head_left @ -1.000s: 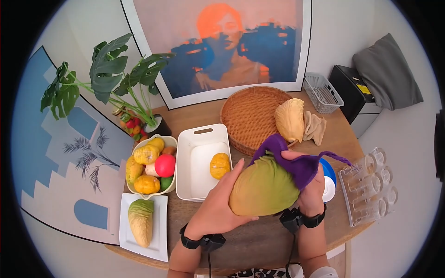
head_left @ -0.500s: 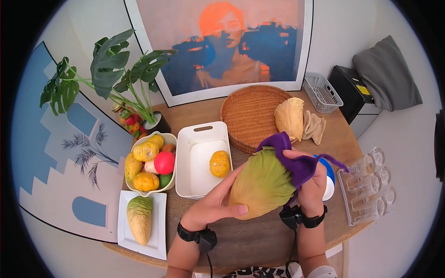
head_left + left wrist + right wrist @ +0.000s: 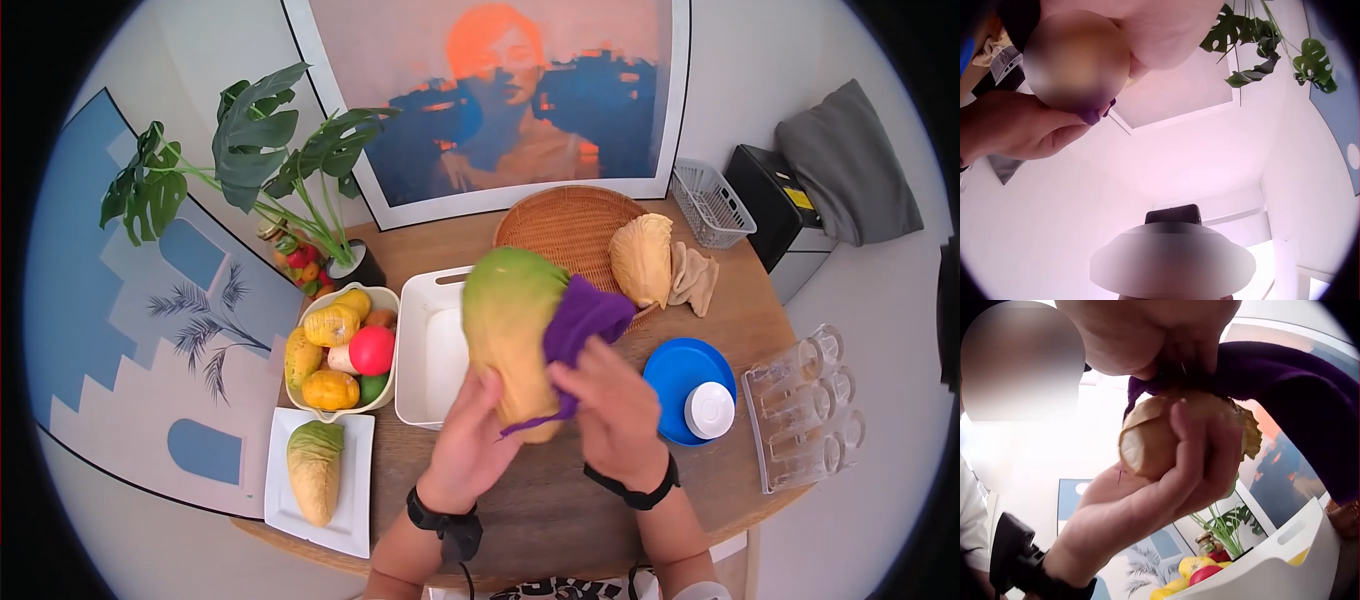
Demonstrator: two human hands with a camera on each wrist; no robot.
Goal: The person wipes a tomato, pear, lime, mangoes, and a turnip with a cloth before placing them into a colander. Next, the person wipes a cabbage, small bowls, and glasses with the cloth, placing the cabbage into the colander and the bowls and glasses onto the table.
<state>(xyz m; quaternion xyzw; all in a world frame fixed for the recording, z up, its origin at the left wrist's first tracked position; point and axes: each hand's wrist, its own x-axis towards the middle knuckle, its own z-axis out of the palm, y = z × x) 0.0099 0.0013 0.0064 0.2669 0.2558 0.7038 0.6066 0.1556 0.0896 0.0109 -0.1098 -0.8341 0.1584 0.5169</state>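
A napa cabbage (image 3: pixel 510 300), green at the leafy end and pale yellow toward the base, is held up over the table with its leafy end pointing away. My left hand (image 3: pixel 465 440) grips it near the base; the right wrist view shows those fingers (image 3: pixel 1188 450) curled round its underside. My right hand (image 3: pixel 620 410) pinches a purple cloth (image 3: pixel 585 320) against the cabbage's right side. One thin corner of the cloth trails across the base. The right hand is slightly blurred.
Left of the hands are a white bin (image 3: pixel 415 400), a bowl (image 3: pixel 330 412) of fruit and a plate (image 3: pixel 357 480) with another cabbage (image 3: pixel 315 475). A wicker tray (image 3: pixel 545 215) stands behind. At right are a blue plate (image 3: pixel 670 375), a white lidded jar (image 3: pixel 710 410) and a glass rack (image 3: pixel 758 440).
The cabbage has turned so its leafy end points away, and shifted up and left, covering the yellow fruit in the bin. My right hand moved left with the cloth, uncovering the blue plate.
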